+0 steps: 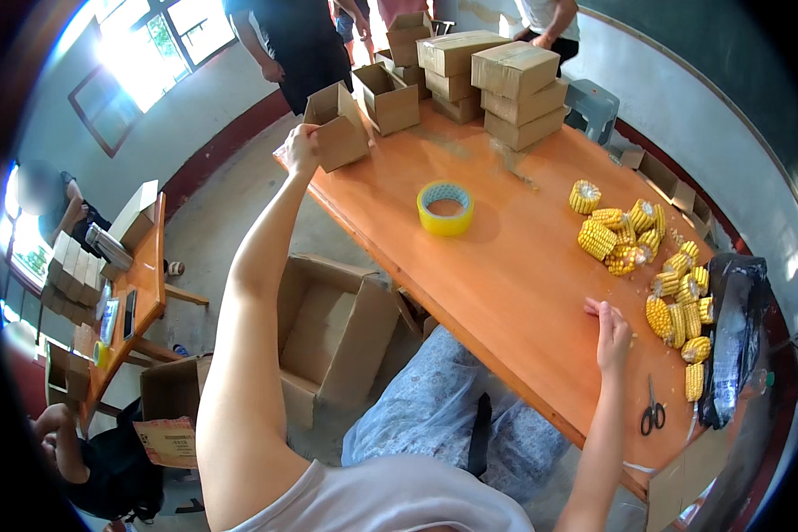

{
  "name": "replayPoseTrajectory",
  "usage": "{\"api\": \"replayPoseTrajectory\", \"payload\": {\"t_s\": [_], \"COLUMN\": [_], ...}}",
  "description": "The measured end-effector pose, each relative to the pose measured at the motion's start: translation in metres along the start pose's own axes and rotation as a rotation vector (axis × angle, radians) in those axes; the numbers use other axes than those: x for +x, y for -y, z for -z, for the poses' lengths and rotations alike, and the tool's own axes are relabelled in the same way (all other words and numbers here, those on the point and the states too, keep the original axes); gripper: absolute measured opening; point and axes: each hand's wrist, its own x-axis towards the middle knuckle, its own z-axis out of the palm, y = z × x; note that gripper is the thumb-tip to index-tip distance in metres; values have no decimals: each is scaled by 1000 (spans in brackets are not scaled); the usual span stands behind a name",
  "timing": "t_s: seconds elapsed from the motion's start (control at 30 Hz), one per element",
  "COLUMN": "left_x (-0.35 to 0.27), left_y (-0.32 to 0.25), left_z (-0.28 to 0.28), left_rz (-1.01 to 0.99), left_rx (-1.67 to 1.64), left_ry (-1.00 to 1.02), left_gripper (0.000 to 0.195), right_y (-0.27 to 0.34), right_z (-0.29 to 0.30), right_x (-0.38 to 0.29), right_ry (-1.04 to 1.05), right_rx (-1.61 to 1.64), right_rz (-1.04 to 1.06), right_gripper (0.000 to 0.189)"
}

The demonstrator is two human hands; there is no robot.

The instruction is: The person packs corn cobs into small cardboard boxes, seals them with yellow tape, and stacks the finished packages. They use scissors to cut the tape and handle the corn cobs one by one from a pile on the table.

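Observation:
My left hand (pixel 302 149) grips the near side of an open, unfilled-looking cardboard box (pixel 338 136) at the left edge of the orange wooden table (pixel 492 286). Its fingers are partly hidden by the box wall. My right hand (pixel 612 332) is over the table's near right part, loosely curled and holding nothing. A roll of yellow packing tape (pixel 445 223) lies between my hands. Beyond my right hand are several pieces of cut corn cob (pixel 597 239), with loose kernels around them. Black-handled scissors (pixel 652 417) lie to the right of my right forearm.
Stacked cardboard boxes (pixel 515 73) and another open box (pixel 387 100) stand at the far end. A black plastic bag (pixel 731 339) lies along the right edge. On the floor sits a large open carton (pixel 332 332). Other people stand beyond the table and sit at the left.

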Motion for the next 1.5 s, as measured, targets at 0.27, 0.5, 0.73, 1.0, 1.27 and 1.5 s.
{"api": "replayPoseTrajectory", "payload": {"t_s": [0.27, 0.5, 0.73, 1.0, 1.27, 1.5], "left_x": [-82, -102, -111, -195, -234, -247], "left_y": [21, 18, -55, -193, -250, -257], "left_z": [107, 179, 186, 118, 96, 102], "left_rz": [355, 331, 121, -357, -737, -478], "left_rx": [-890, -1226, -1305, -1069, -876, -1004], "left_ry": [-30, -43, 108, 475, 706, 713], "left_gripper": [22, 21, 24, 7, 23, 8], "right_y": [3, 2, 2, 0, 9, 48], "right_z": [-1, -1, 1, 32, 51, 52], "right_x": [-7, -10, -7, -3, -6, -15], "right_ry": [18, 29, -32, -279, -317, -124], "right_rx": [-25, 19, -1, 438, 728, 719], "right_rz": [8, -20, 50, -147, -259, -39], "right_gripper": [38, 35, 34, 54, 60, 51]}}
